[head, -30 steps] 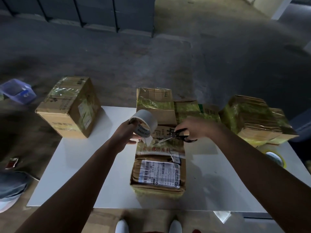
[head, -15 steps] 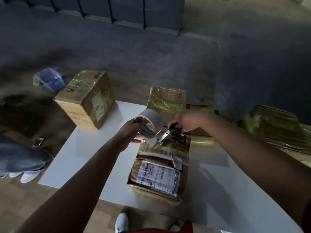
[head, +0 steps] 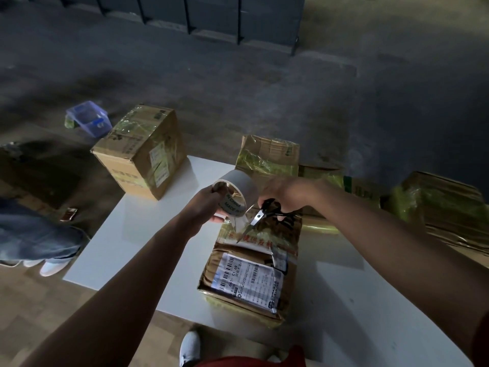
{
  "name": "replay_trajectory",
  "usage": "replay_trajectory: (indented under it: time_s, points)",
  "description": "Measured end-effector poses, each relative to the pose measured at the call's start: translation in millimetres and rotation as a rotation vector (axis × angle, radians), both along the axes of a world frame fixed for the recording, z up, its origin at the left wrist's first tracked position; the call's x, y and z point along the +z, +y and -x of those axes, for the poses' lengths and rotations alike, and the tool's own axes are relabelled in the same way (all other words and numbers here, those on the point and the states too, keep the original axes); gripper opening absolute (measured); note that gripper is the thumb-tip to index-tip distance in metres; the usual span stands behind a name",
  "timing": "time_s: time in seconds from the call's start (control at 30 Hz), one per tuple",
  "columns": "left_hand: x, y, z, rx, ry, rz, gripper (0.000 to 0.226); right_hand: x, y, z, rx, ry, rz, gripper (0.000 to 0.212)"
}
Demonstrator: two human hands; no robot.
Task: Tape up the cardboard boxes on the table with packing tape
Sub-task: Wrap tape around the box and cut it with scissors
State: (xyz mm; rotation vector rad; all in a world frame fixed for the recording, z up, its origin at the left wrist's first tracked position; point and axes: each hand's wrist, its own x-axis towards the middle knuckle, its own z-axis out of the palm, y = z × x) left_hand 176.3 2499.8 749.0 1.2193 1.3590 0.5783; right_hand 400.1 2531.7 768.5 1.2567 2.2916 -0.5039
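The left hand [head: 209,205] gripped a roll of packing tape [head: 238,193], fingers curled through its core, and held it just above the far end of the cardboard box [head: 254,274] that lay in the middle of the white table [head: 137,234]. A short strip of tape [head: 239,223] ran down from the roll to the top of that box. The right hand [head: 284,193] clasped a pair of small black-handled scissors [head: 260,214], fingers through the loops, with the blades pointed down and left at the strip; whether the blades were touching the tape could not be told in the dim light. The box carried a white shipping label with barcodes on its near half and yellowish tape on its edges. 1 larger box [head: 143,152] stood at the far left corner of the table, overhanging its edge, already wrapped with clear tape. Another taped box [head: 267,154] sat at the far edge just beyond the hands, and further boxes [head: 444,207] – blurred, with greenish-yellow tape – were stacked at the far right. On the dark floor to the far left lay a blue plastic bin [head: 88,120], and a second person's jeans leg [head: 31,234] showed at the left edge.
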Motion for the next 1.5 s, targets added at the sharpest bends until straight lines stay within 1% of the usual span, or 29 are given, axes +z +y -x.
replay_trajectory:
  time_s: [0.17,0.43,0.6,0.87,1.03,1.13,1.2,1.27,1.33,1.4,1.5]
  points:
    - [1,2,-1,-0.025,0.005,-0.007,0.029,-2,0,1,-0.009,0.034,-0.025,0.049]
    - [1,2,-2,-0.059,-0.006,-0.005,0.028,-4,-2,0,-0.024,0.064,-0.057,0.046]
    - [1,3,-4,-0.071,-0.003,-0.018,0.023,-5,-2,-2,-0.030,0.082,-0.061,0.042]
    - [4,3,-6,-0.091,-0.014,-0.036,0.027,-2,1,-1,-0.066,0.053,-0.018,0.040]
    - [5,1,-5,-0.104,-0.023,-0.034,0.026,-3,0,2,-0.016,-0.014,-0.022,0.043]
    - [7,0,-5,-0.108,-0.039,-0.024,0.025,-3,0,1,-0.040,0.009,-0.011,0.035]
    - [9,0,-4,-0.074,-0.073,-0.011,0.023,-2,-1,-1,-0.048,0.020,-0.016,0.027]
    - [15,3,-4,-0.019,-0.129,-0.012,0.019,-2,-3,-2,-0.021,0.022,-0.037,0.026]
    - [24,8,-3,-0.028,-0.128,-0.034,0.019,-1,-5,-2,0.003,0.041,-0.072,0.024]
    - [32,12,0,-0.061,-0.115,-0.063,0.025,1,-6,-4,0.004,0.077,-0.113,0.030]
    - [39,12,6,-0.038,-0.154,-0.131,0.036,7,-6,-9,-0.062,0.081,-0.128,0.040]
